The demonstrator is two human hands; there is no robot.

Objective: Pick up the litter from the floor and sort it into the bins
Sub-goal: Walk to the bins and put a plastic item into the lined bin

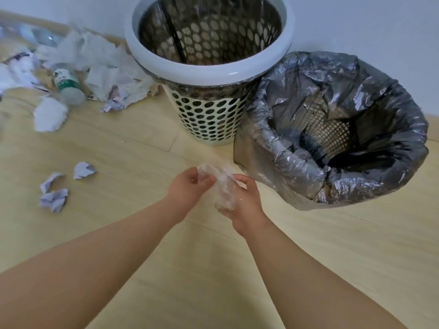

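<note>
1. Left hand [190, 188] is pinching the far end of the plastic wad [224, 193] between its curled fingers and thumb; to its left, well apart, crumpled paper balls [53, 197] are lying on the floor [332, 245], and a bottle [67, 85] and torn tissue [95, 53] are lying farther off by the wall
2. Plastic wad, a clear crumpled film, is being held above the floor between both hands; its long axis is running from the left hand's fingertips at the far end back toward the right palm at the near end
3. Right hand [247, 207] is cupping the near end of the wad, with its fingers curling round the film; the wad is therefore being gripped at both ends
4. Perforated bin [206, 77], the taller one with the white rim, is standing straight ahead of the hands and beyond them; its mouth is lying higher than the wad
5. Lined bin [297, 172], covered by a grey bag, is standing just beside the right hand, ahead and to the right; its mouth is tilting toward the person
6. Governing relation: the right hand is lying nearer the lined bin, while the perforated bin calls for a longer reach forward and up
7. Judgement: the wad is looking ready for disposal; which bin is taking plastic cannot be told, as no label is showing
8. Judgement: a release from the right hand alone is looking sufficient for the lined bin, provided the left hand is letting go first, since light film tends to cling to fingers
</note>
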